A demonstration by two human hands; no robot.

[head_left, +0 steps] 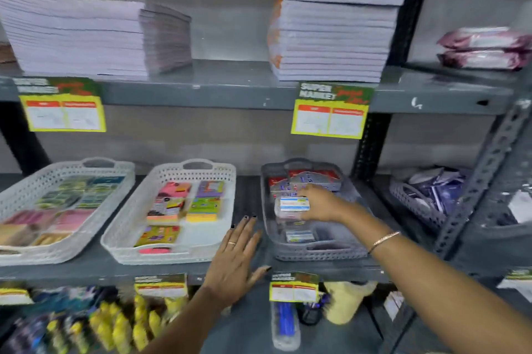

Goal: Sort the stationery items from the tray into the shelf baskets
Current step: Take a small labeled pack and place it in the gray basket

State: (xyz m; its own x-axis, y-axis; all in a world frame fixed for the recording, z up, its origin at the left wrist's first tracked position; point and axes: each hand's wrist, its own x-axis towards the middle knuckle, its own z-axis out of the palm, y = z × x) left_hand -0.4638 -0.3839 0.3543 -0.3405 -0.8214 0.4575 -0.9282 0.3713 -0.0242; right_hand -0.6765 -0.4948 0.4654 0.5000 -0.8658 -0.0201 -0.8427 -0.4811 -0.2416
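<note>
At lower centre, the left hand (234, 258) is laid flat on the shelf (178, 274) edge, fingers spread and holding nothing, between the white basket (123, 227) and the grey basket (269, 227). Just right of centre, the right hand (319, 204) is reached into the grey basket and is closed on a small clear box (292, 205) with a blue and white label, held just above similar boxes (299, 235) lying on the basket floor. The box is judged light, stiff and rather slick; a grip across its short sides, as is had now, should be secure, and a drop would likely do little harm. Red and grey packs (311, 178) are seen at the basket's far end. The shelf is dark grey metal, flat and hard. To the left, sticky-note pads (172, 198) are held in the white basket. Higher up, notebook stacks (336, 16) are kept on the upper shelf. The tray is not seen.
</note>
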